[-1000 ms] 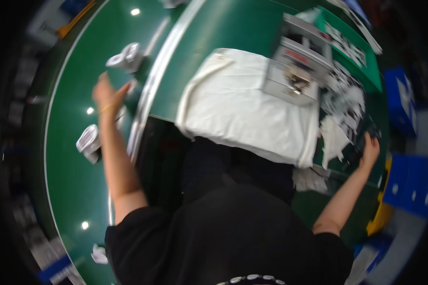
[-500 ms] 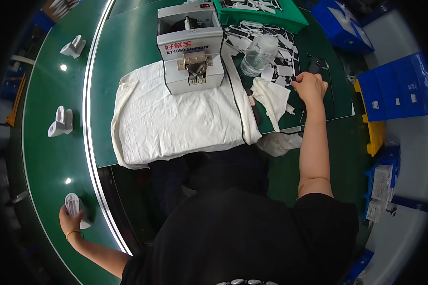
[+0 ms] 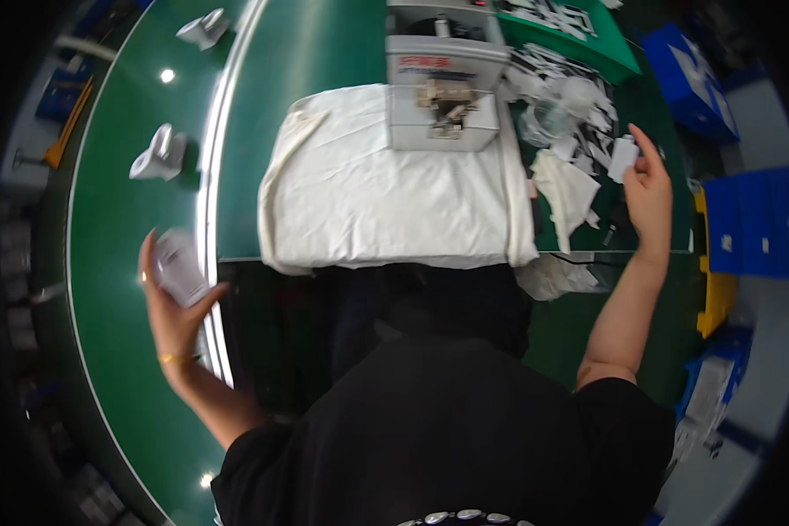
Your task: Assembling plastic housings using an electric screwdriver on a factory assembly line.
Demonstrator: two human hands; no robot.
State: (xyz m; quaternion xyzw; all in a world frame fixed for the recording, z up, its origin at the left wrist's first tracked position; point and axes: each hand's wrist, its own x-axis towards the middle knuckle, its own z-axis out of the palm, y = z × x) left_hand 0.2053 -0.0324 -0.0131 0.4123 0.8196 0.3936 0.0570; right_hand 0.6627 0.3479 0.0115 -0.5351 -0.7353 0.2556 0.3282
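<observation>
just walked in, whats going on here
The person's left hand holds a pale hollow part, slightly blurred. The right hand holds a small white piece near scattered black and white pieces. Two other pale parts rest on the green surface at left. A grey machine sits on a white cloth.

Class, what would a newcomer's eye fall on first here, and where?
The broad white cloth in the middle stands out first, with a grey machine at its far edge. At left, the left hand holds a blurred whitish part; at right, the right hand holds a small white piece.
</observation>
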